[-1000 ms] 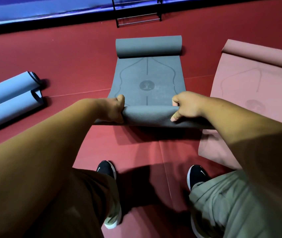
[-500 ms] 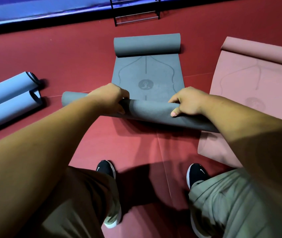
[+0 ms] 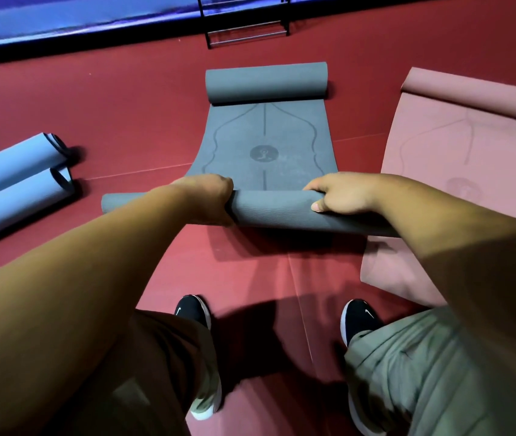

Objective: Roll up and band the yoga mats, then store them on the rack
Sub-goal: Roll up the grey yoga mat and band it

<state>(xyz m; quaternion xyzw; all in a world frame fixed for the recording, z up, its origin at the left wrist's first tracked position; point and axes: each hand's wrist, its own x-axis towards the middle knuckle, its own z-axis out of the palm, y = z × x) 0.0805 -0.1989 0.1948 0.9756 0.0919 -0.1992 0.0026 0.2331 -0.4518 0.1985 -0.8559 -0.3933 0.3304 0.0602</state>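
**Both grips locked on the grey mat's near roll**

Closest to us, the left shoe and right shoe are planted on the red floor, on our side of the grips. Moving up, we have the left grip wrapped round the rolled near end of the grey mat, fingers curled over the top. The right grip clamps the same roll just alongside, thumb on the near face and fingers over the crest. The roll pokes out well past the left grip, and its other end disappears under our right forearm.

Beyond the grips the mat lies flat, and we can see printed guide lines and a round emblem. Its far end is curled into a second roll.

Off to the left of the left grip, well apart, a rolled blue mat lies against a second blue roll. To the right of the right grip, a pink mat lies spread out, its far edge curled.

Farthest of all, past that far roll, stands the black rack.
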